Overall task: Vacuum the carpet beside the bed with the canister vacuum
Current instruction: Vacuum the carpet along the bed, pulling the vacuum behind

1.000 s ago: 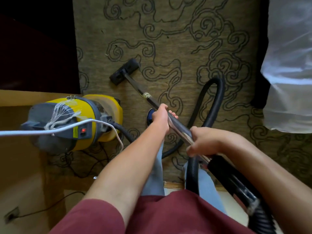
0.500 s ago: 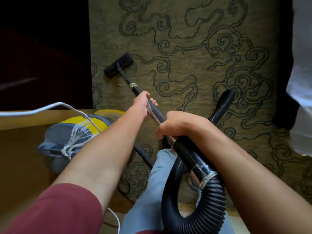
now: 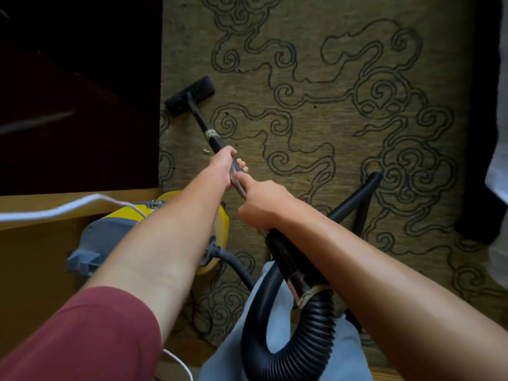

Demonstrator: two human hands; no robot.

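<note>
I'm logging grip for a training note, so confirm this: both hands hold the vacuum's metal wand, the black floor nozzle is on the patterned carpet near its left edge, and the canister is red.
Wrong on one point: the head view shows a yellow and grey canister vacuum, not red. The rest stands: left hand and right hand grip the metal wand, and the black floor nozzle sits on the patterned olive carpet near its left edge.

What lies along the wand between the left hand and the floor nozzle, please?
In the head view, only bare black wand with a pale tape band lies between the left hand and the floor nozzle.
</note>
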